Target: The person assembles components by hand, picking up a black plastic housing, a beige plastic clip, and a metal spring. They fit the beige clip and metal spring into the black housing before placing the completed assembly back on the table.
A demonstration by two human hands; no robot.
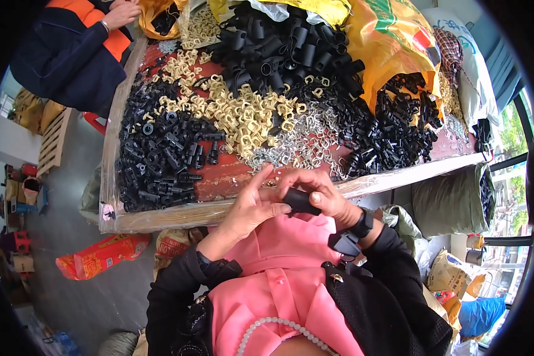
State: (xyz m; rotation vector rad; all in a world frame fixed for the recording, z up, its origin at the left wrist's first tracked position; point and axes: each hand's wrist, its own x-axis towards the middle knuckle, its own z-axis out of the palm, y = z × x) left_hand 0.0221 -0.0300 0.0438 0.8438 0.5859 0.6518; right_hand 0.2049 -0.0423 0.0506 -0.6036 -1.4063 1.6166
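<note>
Between my hands, just off the table's near edge, is a short black plastic tube (301,202). My right hand (331,199) is closed around it, the thumb lying on its near side and the fingers curled over the far side. Against the tube's left end rests the thumb of my left hand (249,206); the index finger points up and the other fingers are partly hidden behind. Straight ahead on the table lie gold-coloured metal loops (252,118) and small silver metal links (305,142). Similar black tubes (273,47) form a large heap farther back.
A wood-edged red table (216,188) carries black fittings (160,154) at left and small black parts (391,133) at right, spilling by an orange sack (391,41). Another person (71,53) stands at the far left. A red bag (104,256) lies on the floor.
</note>
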